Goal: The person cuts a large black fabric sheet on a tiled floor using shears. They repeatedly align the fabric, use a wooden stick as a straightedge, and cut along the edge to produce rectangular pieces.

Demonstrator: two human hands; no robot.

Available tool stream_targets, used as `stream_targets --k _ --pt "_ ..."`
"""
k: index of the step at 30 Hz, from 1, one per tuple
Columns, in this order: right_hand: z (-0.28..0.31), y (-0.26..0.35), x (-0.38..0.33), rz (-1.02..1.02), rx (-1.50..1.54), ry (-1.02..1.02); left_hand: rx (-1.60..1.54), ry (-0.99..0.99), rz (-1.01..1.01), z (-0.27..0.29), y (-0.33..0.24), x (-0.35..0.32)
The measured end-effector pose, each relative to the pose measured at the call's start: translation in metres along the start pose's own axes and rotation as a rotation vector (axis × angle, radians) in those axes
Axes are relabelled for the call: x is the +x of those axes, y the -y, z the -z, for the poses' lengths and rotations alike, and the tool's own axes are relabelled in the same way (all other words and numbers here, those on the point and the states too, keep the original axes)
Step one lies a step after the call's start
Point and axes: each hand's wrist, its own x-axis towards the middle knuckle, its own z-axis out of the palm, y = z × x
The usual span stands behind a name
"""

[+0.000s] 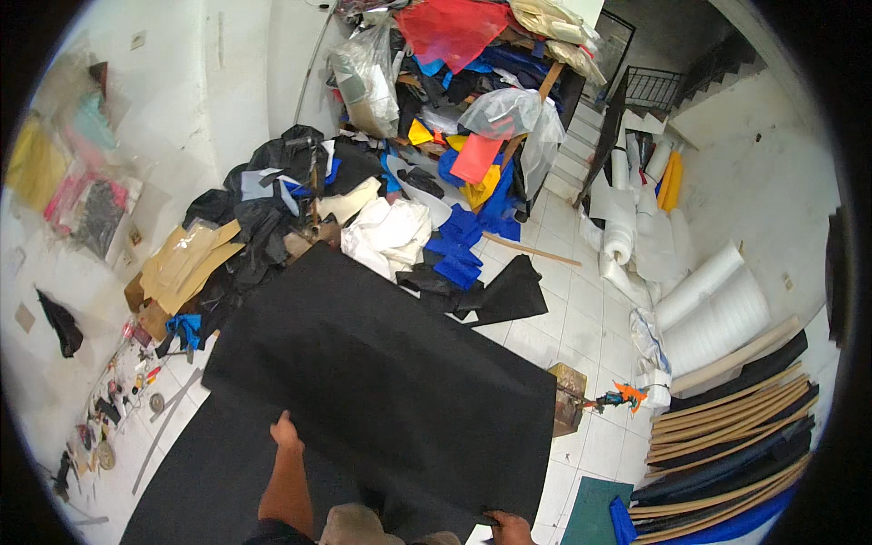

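Observation:
A large black sheet of fabric spreads in front of me, its upper part lying over another black stretch at the lower left. My left hand is closed on the edge of the upper layer, left of the middle. At the bottom, my right hand grips the sheet's near edge, thumb on top. Part of the right hand is cut off by the picture's lower rim. Whether the two black layers are one folded piece, I cannot tell.
Beyond the sheet lies a heap of scraps, with white cloth and blue pieces. Small tools litter the left floor. At right are a metal tin, a green mat, stacked rolls and white foam rolls.

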Motion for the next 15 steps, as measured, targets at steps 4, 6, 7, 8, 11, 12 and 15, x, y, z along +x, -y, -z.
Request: stream_targets --k 4,6,7,8,11,12,15 --pt "-0.079 -0.02 -0.048 -0.16 -0.194 0.094 0.316 0.066 -0.251 0.066 -0.016 0.01" --pt "-0.097 -0.028 -0.079 -0.101 -0.164 0.012 0.335 0.104 -0.288 0.1 -0.005 -0.001" --pt "-0.096 -0.015 -0.086 -0.112 -0.138 0.057 0.374 0.084 -0.264 0.115 -0.01 -0.017" --pt "-0.105 -0.016 -0.105 -0.122 -0.25 -0.001 0.407 0.091 -0.229 0.121 -0.012 -0.035" --pt "-0.138 0.023 -0.144 -0.098 -0.223 0.02 0.348 0.107 -0.338 0.187 -0.035 -0.02" --pt "-0.141 0.029 -0.165 -0.156 -0.258 0.061 0.313 0.198 -0.383 0.202 -0.036 -0.037" --pt "-0.17 0.045 -0.206 -0.184 -0.335 0.207 0.427 0.145 -0.33 0.261 -0.058 -0.044"
